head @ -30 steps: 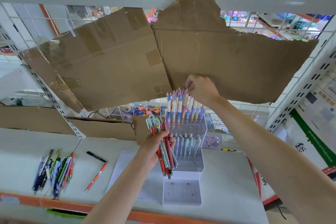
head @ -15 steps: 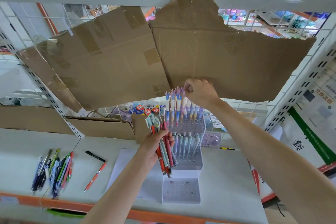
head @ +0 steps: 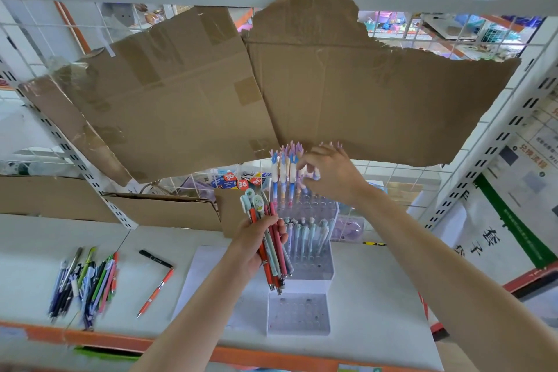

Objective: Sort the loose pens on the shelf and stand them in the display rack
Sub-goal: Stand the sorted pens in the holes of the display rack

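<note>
Left hand (head: 262, 243): a bunch of pens (head: 273, 248) is gripped round its middle, fingers curled about it, caps up and tips down, in front of the rack.

Right hand (head: 327, 174): held at the top row of the rack; fingertips (head: 302, 167) are drawn together among the pastel pens (head: 283, 174). It looks like a pinch on one pen top, but blur leaves this uncertain.

Rack (head: 305, 254): a clear stepped stand on the shelf (head: 377, 290). The top tier holds pastel pens upright, the middle tier holds pale green ones, and the lowest tier's holes look mostly unfilled.

Loose pens (head: 86, 281): a heap lies on the shelf to the left, well apart from the rack. An orange pen (head: 155, 293) and a black pen (head: 155, 258) lie between heap and rack.

Handling (judged): pens are taken to be light, stiff and smooth, so a bunch may slip or fan if the grip is slackened. A single pen is best pinched near the cap and lowered straight into its hole. The rack looks light and could tip if pushed from the top.

Change from earlier frames: the right hand was a closed fist over the pen tops; it has been lowered slightly, with fingers now spread down among them. The left hand's bunch is unchanged, as is the heap.
</note>
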